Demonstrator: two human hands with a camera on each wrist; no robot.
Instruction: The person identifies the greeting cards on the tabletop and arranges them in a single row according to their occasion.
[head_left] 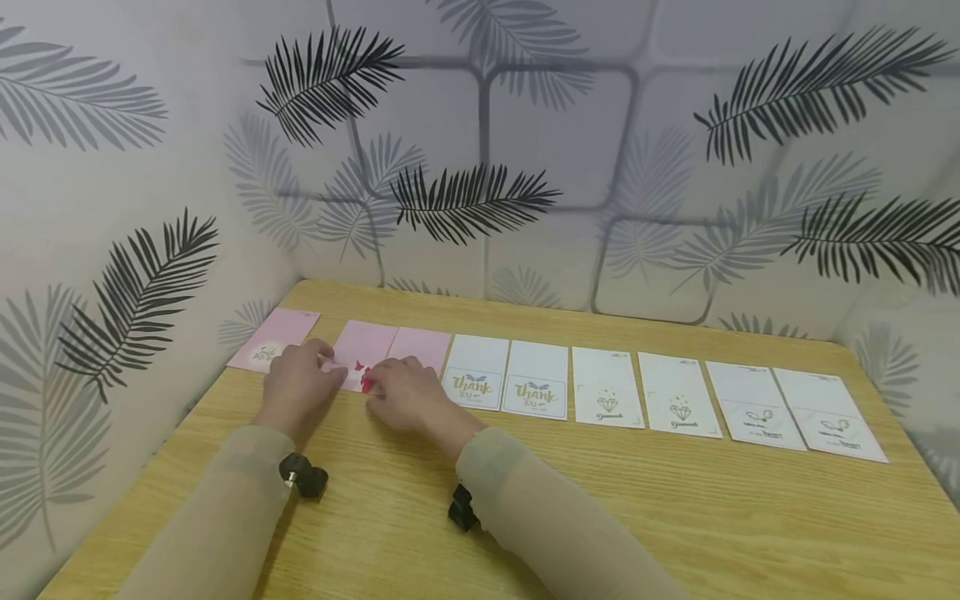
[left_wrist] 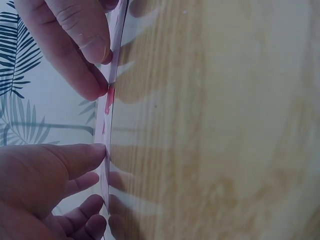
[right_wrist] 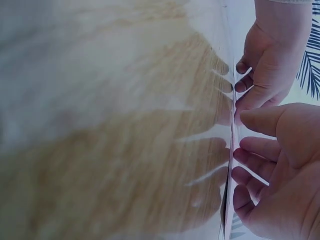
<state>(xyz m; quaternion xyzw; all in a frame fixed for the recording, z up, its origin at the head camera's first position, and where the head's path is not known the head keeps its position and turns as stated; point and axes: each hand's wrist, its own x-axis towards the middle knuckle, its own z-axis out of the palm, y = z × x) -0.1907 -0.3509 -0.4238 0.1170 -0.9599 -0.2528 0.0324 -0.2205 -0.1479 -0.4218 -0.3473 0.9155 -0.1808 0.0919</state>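
Note:
Side by side on the wooden table lie two pink cards, a left one [head_left: 365, 340] with red shapes near its lower edge and a right one [head_left: 422, 344]. My left hand [head_left: 302, 382] touches the left card's lower left part with thumb and fingertips. At the lower edge of the pair, my right hand [head_left: 411, 395] rests its fingertips by the red print and hides much of the right card's lower half. Both hands have loosely bent fingers, and in the left wrist view the left thumb [left_wrist: 85, 157] lies against the card.
A separate pink card [head_left: 283, 327] with light lettering lies at the far left. Rightward the row continues with white "Thank you" cards [head_left: 476, 350], diamond cards [head_left: 606, 371] and leaf-print cards [head_left: 742, 383]. A leaf-patterned wall [head_left: 525, 275] stands behind the table [head_left: 675, 517].

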